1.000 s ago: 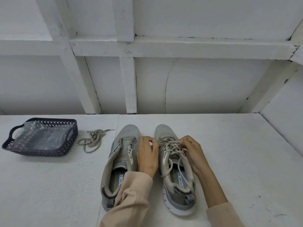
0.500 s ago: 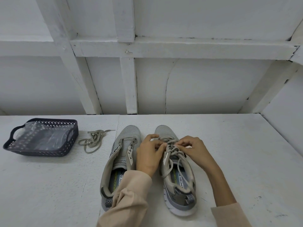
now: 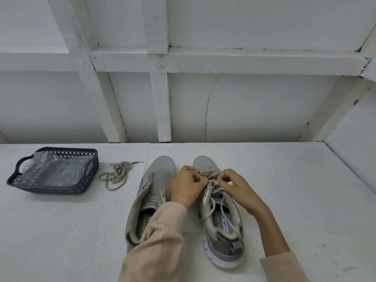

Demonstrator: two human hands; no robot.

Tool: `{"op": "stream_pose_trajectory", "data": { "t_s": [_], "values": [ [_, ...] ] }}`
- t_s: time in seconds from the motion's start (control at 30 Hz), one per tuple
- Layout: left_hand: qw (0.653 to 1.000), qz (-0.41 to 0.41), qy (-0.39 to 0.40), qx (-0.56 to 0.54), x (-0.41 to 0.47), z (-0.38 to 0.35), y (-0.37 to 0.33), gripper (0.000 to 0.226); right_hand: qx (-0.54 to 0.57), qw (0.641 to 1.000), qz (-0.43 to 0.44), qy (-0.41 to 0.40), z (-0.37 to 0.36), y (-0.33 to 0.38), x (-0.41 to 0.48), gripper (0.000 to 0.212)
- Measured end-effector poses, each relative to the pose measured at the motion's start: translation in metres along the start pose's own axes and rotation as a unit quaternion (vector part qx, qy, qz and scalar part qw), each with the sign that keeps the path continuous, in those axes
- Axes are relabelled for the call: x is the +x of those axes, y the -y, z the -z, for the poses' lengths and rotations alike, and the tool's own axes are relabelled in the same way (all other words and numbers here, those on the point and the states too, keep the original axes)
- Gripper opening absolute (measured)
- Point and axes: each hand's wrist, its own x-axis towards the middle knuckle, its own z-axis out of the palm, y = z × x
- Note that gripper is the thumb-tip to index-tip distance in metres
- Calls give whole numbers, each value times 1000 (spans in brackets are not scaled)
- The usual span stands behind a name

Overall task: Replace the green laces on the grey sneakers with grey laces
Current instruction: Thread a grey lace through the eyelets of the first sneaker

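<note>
1. Head view is showing two grey sneakers lying side by side, toes pointing away, on the white table [image 3: 295,200], and both hands are working at the far eyelets of the right sneaker [image 3: 220,228].
2. The left hand [image 3: 188,185] is curling its fingers and pinching the threaded lace [image 3: 215,191] near the toe end. The right hand [image 3: 237,187] is pinching the same lace from the other side, just across the tongue.
3. The left sneaker [image 3: 160,169] is lying with bare eyelets and an open tongue, so one lace is already out of it.
4. A loose lace [image 3: 117,176] is lying tangled on the table between the left sneaker and the dark basket [image 3: 53,189], which is holding a clear plastic bag [image 3: 55,169].
5. Both laces are reading as a dull grey-olive here, so I cannot tell green from grey by colour.
6. Judging from this, the task is looking less than half done. Whichever lace this one is, the left sneaker is waiting for a grey one.
</note>
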Motion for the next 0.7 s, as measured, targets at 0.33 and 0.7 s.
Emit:
{"op": "stream_pose_trajectory", "data": {
  "t_s": [0.33,0.7],
  "values": [
    [996,6,-62,-63,-24,-7,8,19,202,975,-72,-51,1,-4,-7,22],
    [997,-49,-46,-27,-11,-5,6,16,132,990,-6,-50,-2,-1,-5,16]
  ]
}}
